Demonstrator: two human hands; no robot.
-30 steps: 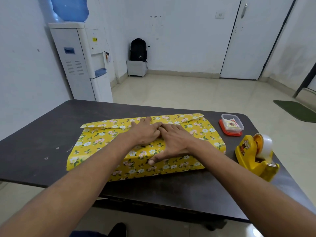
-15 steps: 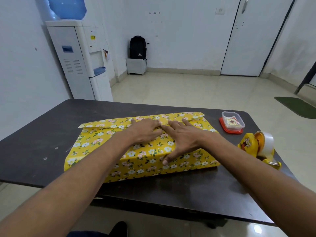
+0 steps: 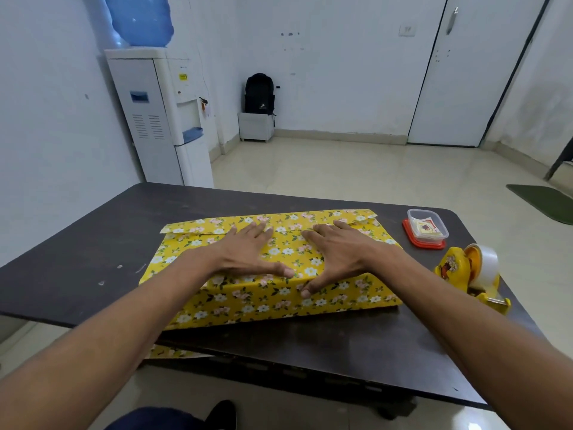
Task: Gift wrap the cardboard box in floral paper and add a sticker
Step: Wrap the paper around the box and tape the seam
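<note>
The box, covered in yellow floral paper, lies in the middle of the dark table. My left hand rests flat on its top with fingers straight and thumb along the near edge. To its right, my right hand presses flat on the paper, thumb over the front edge. A small gap separates the two hands. The paper's overlapping flap runs along the far edge of the top. The cardboard itself is hidden.
A clear tub with a red lid holding stickers sits at the table's far right. A yellow tape dispenser stands near the right edge. A scrap of floral paper hangs below the table's front. A water dispenser stands behind.
My hands, which were touching at the middle of the box, have slid apart along the top, the left one leftward and the right one rightward.
</note>
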